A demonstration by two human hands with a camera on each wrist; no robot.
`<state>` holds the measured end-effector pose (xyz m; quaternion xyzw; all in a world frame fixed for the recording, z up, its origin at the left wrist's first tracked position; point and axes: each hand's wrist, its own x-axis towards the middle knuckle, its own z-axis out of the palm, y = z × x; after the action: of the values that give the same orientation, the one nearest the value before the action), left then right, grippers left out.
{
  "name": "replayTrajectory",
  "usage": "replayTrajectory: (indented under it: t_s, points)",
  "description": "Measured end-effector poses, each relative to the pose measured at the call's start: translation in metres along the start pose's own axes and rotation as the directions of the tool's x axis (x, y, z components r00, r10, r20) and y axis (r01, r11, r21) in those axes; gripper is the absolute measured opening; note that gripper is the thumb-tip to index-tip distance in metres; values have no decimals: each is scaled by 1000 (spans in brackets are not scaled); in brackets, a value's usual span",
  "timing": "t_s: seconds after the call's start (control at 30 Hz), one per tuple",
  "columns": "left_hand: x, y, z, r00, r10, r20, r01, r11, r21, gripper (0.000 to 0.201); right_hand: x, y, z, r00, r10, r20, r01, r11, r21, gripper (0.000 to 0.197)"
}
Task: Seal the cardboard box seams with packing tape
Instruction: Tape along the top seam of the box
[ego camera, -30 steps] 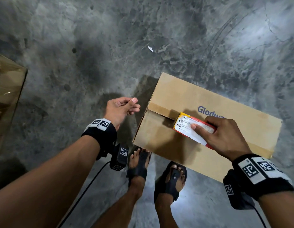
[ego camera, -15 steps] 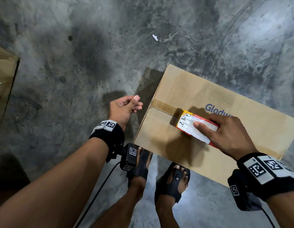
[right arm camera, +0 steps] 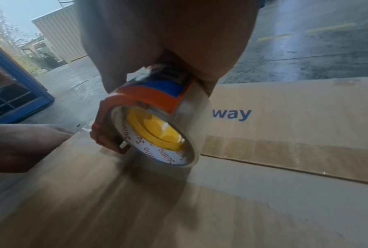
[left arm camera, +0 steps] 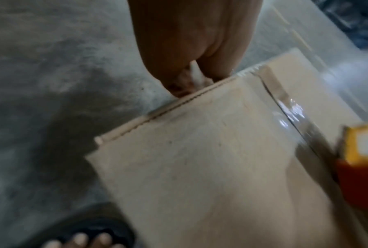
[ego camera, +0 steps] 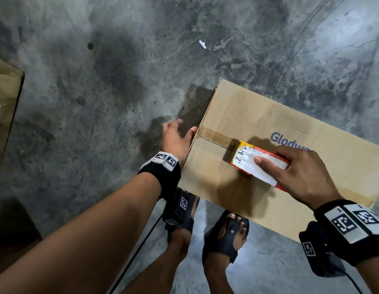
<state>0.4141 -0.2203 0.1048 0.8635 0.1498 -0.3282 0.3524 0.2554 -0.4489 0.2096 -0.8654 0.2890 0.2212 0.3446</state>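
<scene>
A closed cardboard box printed "Glodway" lies on the concrete floor. A strip of clear tape runs along its centre seam from the left edge to the tape roll. My right hand grips the tape roll, in its orange and yellow dispenser, and holds it down on the seam. The right wrist view shows the roll standing on the box top. My left hand, blurred with fingers spread, touches the box's left end at the seam. In the left wrist view its fingers reach down past the box edge.
Both of my feet in black sandals stand right at the box's near side. Another cardboard box sits at the left edge of view. A small white scrap lies on the floor beyond. A blue frame stands farther off.
My left hand has moved right from a loose curl beside the box onto the box's left end, with its fingers now spread. The right hand with the tape roll stays on the seam.
</scene>
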Motion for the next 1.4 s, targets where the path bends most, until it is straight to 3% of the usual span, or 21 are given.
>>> replayTrajectory:
  t_s: [0.07,0.2,0.33,0.47,0.53,0.6,0.7,0.73,0.8,0.87,0.9,1.1,1.4]
  points:
    - [-3,3,-5,998,-24,-52,33,983,182,73,-1,-1,2,1000,10,-2,-10,1000,-1,44]
    - [-33,32,-12,995,95,16,-96,985,146,45,-3,-3,0,1000,18,8,-18,1000,8,47]
    - [-57,41,-10,982,24,188,-50,990,134,72,0,-4,-1,999,39,30,-39,999,-1,42]
    - [-38,36,-28,903,-92,419,36,989,140,81,4,-5,1,998,50,33,-49,998,-40,45]
    - [-29,38,-36,845,-136,518,-34,952,304,85,7,-7,1,997,67,44,-65,996,-62,48]
    - [-23,39,-40,833,-117,541,-194,854,483,87,7,-8,0,996,71,56,-67,995,-79,50]
    - [-30,40,-42,851,199,487,-484,659,576,79,6,-10,-1,994,76,76,-67,991,-112,50]
    - [-35,40,-39,818,320,478,-571,556,604,75,5,-11,-1,994,79,79,-70,991,-117,49]
    - [-48,43,-27,700,475,534,-709,371,600,66,2,-15,-3,993,79,86,-67,988,-136,45]
    - [-54,39,-8,591,530,609,-792,235,564,61,1,-18,-5,994,60,90,-44,984,-170,41]
    - [-55,36,-1,567,530,630,-807,204,555,60,0,-19,-5,996,42,84,-25,981,-193,38]
    - [-53,15,21,577,564,590,-788,195,584,60,-7,-25,-4,999,-4,40,15,964,-265,45]
    - [-53,11,26,598,574,560,-743,135,655,61,2,-12,3,997,82,14,-74,949,-307,68]
